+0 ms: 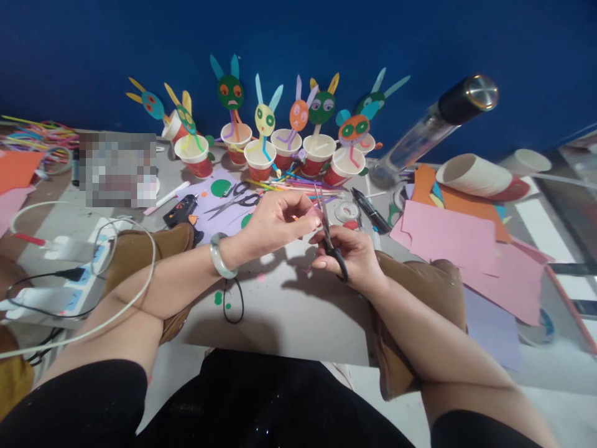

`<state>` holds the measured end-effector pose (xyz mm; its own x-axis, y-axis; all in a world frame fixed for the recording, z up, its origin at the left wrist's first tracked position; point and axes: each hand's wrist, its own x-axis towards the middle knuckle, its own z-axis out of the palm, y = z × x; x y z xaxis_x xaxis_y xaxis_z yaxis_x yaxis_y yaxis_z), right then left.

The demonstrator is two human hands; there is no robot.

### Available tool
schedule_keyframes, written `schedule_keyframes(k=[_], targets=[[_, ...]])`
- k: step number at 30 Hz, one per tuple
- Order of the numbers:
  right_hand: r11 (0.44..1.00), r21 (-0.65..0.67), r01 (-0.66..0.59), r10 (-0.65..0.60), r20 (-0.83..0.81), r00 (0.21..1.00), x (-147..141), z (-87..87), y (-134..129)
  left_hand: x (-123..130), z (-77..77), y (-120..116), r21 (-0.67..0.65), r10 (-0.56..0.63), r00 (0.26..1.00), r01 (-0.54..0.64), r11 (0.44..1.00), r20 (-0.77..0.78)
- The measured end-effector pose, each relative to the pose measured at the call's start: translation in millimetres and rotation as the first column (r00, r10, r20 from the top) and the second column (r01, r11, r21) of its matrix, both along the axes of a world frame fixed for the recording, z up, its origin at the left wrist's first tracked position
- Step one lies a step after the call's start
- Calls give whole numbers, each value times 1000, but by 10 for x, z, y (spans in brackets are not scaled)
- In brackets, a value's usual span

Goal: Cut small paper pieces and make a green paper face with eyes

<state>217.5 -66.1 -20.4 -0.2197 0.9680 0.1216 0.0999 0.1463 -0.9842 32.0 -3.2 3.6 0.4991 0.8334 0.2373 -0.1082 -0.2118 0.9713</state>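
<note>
My right hand (349,252) grips a pair of scissors (329,239) with black handles, its blades pointing up and away from me. Close beside the blades, my left hand (284,218) pinches a small pink piece of paper (317,214), mostly hidden by the fingers. A pale bangle circles the left wrist. Behind the hands stand several red-and-white paper cups (259,162) carrying paper animal faces with long ears. A second pair of scissors (233,200) lies on a purple sheet (212,214) beyond my left wrist.
Pink paper sheets (450,233) and a tipped paper cup (476,177) lie at right, near a tall clear bottle (410,143). A glue gun (181,211) rests at left. A power strip (88,274) with looping cables sits by my left arm. The blue wall (298,37) bounds the back.
</note>
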Motion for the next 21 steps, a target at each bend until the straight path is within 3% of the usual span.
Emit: schedule_keyframes(k=[21], targets=[[1000, -29, -3, 3, 10, 1000, 12, 12, -1, -4, 20, 11, 5, 23, 1000, -23, 1000, 0]])
